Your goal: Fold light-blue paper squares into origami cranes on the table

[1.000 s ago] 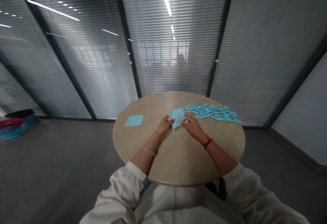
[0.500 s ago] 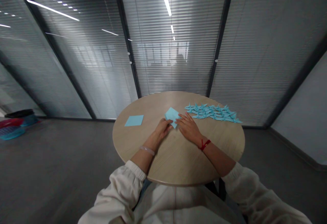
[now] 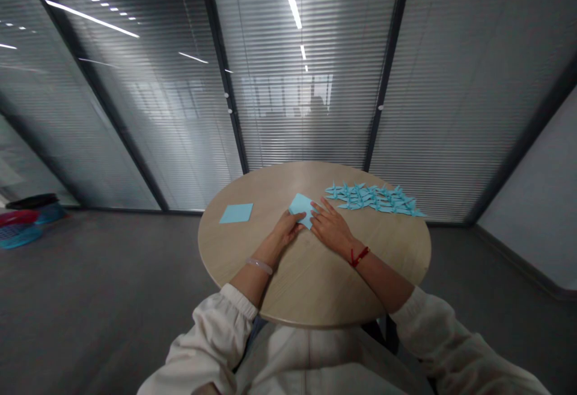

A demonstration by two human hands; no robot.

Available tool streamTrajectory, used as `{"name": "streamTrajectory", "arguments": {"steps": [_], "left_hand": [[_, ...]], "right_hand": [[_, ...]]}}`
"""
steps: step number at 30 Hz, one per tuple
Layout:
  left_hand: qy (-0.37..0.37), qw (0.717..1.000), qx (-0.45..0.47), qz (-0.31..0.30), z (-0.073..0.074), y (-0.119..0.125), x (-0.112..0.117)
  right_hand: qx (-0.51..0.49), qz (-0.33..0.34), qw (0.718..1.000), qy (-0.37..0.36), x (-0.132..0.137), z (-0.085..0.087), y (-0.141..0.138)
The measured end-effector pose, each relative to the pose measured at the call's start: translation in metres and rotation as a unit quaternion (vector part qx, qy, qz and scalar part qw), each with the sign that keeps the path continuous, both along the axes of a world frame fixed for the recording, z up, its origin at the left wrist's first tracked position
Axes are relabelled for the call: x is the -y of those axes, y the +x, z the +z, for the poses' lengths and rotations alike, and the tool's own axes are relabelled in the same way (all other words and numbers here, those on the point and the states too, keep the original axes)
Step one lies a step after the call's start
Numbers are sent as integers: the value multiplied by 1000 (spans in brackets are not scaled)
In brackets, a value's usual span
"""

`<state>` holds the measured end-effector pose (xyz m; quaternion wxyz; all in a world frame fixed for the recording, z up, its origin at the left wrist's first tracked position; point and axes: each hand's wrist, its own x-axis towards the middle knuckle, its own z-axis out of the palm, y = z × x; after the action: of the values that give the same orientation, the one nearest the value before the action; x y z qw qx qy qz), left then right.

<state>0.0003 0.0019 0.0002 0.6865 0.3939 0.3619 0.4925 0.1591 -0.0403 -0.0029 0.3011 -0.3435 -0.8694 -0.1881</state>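
So the light-blue folded paper [image 3: 299, 203] sits diamond-wise on the round table [image 3: 306, 287], one corner aimed away from the person, though the fingers hide too much to call a long axis. It looks smooth and flat, between both hands: left hand [image 3: 289, 226] pinching its near-left edge, right hand [image 3: 332, 226] laid fairly open over its right side.

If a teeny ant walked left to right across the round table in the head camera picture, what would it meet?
Flat blue paper → left hand → held blue paper → right hand → pointy folded blue shapes.
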Motion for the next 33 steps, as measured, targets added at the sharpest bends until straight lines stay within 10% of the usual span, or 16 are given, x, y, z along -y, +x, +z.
{"name": "streamTrajectory", "arguments": {"steps": [14,33], "left_hand": [[-4,1000,21,-10,4,1,-3],[11,996,67,-56,13,8,7]], "right_hand": [[-136,-5,989,-54,-8,-11,4],[-479,-29,857,-186,-28,-23,17]]}}
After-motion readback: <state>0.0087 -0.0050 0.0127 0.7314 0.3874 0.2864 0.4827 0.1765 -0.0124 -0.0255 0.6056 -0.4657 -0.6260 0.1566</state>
